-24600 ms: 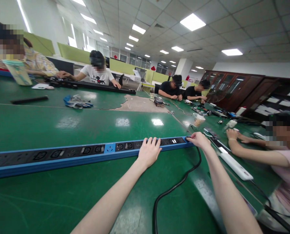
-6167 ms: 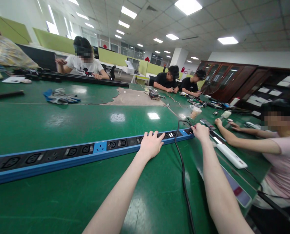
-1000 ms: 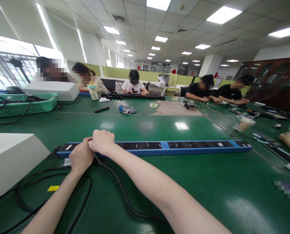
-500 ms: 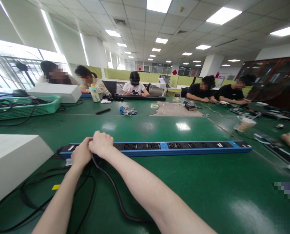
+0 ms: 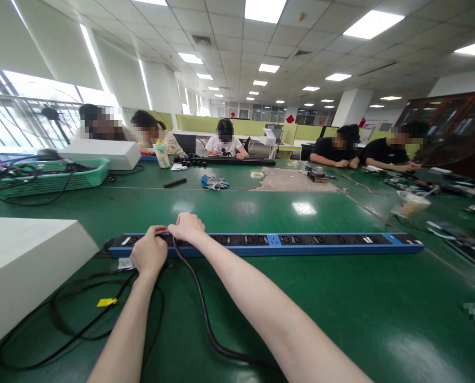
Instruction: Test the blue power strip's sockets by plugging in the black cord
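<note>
Two hands, both mine, meet at the left end of a long blue power strip (image 5: 285,243) that lies flat across the green surface (image 5: 341,314). My left hand (image 5: 149,255) rests against the near edge of the strip, fingers curled over its top; its grip is closed, though on what I cannot tell. My right hand (image 5: 187,227) sits just beside it on the strip's top face, fingers pressed together over the spot where a black cable (image 5: 205,324) comes up; the cable runs from under this hand toward me across the surface, but the pinch itself is hidden. More black cable loops (image 5: 61,330) lie by my left forearm, with a small yellow tag (image 5: 107,302) among them. A white box (image 5: 25,271) stands at the left, near the strip's end. Farther off are a green basket (image 5: 53,181) holding wires, a pair of blue gloves (image 5: 214,183) and several people seated at the far side.
</note>
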`<state>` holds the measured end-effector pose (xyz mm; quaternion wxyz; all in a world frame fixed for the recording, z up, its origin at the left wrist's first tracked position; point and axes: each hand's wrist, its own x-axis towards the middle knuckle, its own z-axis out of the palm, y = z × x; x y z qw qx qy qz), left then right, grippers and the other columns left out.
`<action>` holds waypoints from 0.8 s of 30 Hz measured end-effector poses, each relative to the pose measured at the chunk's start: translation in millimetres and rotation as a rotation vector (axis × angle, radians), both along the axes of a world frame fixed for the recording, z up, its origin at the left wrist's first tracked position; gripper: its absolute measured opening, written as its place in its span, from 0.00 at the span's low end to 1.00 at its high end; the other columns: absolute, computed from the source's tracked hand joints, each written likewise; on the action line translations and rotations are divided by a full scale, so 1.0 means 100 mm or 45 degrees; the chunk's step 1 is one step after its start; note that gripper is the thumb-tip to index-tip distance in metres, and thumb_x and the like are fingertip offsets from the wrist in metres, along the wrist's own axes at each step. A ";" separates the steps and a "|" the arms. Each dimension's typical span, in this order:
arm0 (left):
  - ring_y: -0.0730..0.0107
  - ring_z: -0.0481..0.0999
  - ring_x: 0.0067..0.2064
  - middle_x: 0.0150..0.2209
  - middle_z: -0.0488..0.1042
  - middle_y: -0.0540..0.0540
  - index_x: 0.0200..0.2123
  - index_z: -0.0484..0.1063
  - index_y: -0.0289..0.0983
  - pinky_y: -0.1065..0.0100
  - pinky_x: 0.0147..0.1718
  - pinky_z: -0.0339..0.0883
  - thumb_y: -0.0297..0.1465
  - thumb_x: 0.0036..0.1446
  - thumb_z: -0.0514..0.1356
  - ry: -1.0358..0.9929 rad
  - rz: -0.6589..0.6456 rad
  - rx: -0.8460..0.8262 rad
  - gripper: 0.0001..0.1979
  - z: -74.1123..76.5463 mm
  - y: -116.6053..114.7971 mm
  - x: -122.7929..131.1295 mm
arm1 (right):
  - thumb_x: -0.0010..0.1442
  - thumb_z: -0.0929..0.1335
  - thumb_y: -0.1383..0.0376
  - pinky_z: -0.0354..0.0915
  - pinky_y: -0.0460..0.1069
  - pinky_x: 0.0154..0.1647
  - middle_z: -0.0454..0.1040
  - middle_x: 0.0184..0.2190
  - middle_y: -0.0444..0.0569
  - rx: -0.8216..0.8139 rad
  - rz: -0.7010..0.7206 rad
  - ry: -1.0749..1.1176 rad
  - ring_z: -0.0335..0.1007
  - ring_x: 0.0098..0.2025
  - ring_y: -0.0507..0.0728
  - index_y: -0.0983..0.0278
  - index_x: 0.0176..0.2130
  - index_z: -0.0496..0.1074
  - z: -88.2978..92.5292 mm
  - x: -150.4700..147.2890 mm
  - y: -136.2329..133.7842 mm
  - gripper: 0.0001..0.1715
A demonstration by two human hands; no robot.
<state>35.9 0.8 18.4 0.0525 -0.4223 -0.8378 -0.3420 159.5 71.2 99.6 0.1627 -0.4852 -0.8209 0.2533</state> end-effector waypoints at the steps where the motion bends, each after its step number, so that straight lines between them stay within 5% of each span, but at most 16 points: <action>1: 0.50 0.77 0.42 0.45 0.81 0.38 0.55 0.76 0.47 0.56 0.39 0.66 0.31 0.64 0.49 0.003 0.004 0.004 0.21 0.00 0.00 0.00 | 0.58 0.70 0.53 0.74 0.54 0.47 0.81 0.48 0.56 0.023 0.016 -0.010 0.79 0.51 0.64 0.60 0.45 0.78 0.01 -0.01 -0.03 0.19; 8: 0.50 0.77 0.41 0.43 0.81 0.38 0.55 0.75 0.46 0.58 0.38 0.65 0.39 0.68 0.47 0.054 -0.021 -0.022 0.21 -0.03 -0.03 -0.06 | 0.62 0.67 0.54 0.75 0.57 0.46 0.81 0.47 0.57 0.252 0.120 -0.094 0.79 0.50 0.65 0.61 0.49 0.76 0.07 -0.14 -0.23 0.21; 14: 0.52 0.74 0.50 0.44 0.79 0.39 0.51 0.77 0.41 0.56 0.49 0.64 0.32 0.65 0.49 0.218 -0.030 0.115 0.19 -0.05 -0.06 -0.10 | 0.58 0.71 0.53 0.75 0.58 0.47 0.81 0.48 0.59 0.272 0.207 -0.216 0.79 0.50 0.66 0.63 0.45 0.78 0.15 -0.24 -0.09 0.20; 24: 0.52 0.75 0.46 0.43 0.80 0.39 0.50 0.79 0.41 0.58 0.44 0.63 0.31 0.64 0.48 0.153 0.029 0.095 0.21 -0.05 -0.03 -0.09 | 0.61 0.68 0.52 0.74 0.57 0.48 0.80 0.48 0.58 0.311 0.202 -0.099 0.79 0.51 0.66 0.62 0.48 0.77 -0.01 -0.27 -0.07 0.21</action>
